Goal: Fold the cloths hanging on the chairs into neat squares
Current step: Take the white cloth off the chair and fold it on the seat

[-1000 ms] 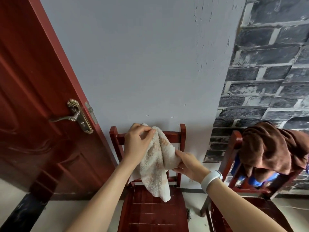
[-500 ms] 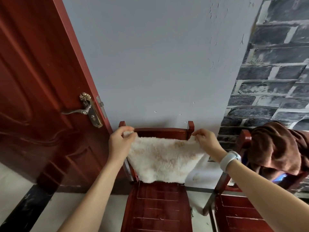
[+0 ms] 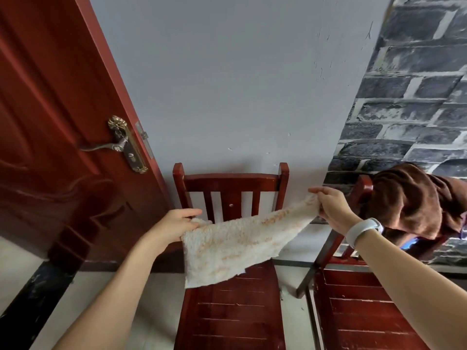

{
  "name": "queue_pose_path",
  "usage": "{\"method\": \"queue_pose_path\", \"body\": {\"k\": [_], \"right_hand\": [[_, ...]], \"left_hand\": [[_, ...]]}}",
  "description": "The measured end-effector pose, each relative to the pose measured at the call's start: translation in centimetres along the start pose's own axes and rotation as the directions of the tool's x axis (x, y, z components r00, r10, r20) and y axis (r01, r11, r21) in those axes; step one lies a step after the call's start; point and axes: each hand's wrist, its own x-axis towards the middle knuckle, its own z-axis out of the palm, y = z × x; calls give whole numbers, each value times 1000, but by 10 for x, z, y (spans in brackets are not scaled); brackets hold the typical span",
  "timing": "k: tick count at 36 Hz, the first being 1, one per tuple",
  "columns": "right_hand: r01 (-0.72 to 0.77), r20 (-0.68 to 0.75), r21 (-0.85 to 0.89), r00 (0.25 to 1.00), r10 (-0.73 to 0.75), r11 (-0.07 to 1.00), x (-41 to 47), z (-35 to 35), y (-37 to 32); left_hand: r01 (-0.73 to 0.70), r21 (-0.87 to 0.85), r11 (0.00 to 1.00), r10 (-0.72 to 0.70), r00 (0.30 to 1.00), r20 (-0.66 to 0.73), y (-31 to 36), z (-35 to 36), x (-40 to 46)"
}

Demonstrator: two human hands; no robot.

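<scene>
Cloth (image 3: 235, 245): soft, light, limp; left hand (image 3: 174, 227) & right hand (image 3: 331, 207) each pinch a top corner w/ curled fingers.

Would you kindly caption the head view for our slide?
Both hands stretch a cream cloth above a red chair; brown cloth waits.

- Cloth (image 3: 235, 243) was stretched between left hand (image 3: 174, 224) and right hand (image 3: 331, 208), in front of chair (image 3: 231, 181).
- Second chair (image 3: 353, 299) stood right of it, second cloth (image 3: 414, 200) draped on its back.
- Door (image 3: 50, 122) was at left.
</scene>
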Motion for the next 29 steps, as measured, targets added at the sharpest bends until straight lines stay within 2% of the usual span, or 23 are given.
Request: {"method": "queue_pose_path", "body": {"k": [7, 13, 21, 25, 29], "right_hand": [[59, 154, -200, 988, -28, 978, -8, -2, 9], [186, 121, -416, 981, -149, 890, -12, -4, 11], [147, 17, -507, 987, -161, 849, -15, -8, 14], [115, 23, -562, 992, -124, 819, -13, -13, 19], [124, 48, -603, 992, -119, 788, -14, -15, 23]], "left_hand": [[-154, 18, 988, 156, 983, -101, -15, 0, 3], [-148, -4, 989, 146, 977, -156, -23, -3, 10], [-155, 4, 988, 155, 982, -108, -22, 4, 9], [-220, 59, 974, 227, 960, -166, -25, 5, 10], [-285, 188, 940, 322, 923, -210, -26, 9, 11]]}}
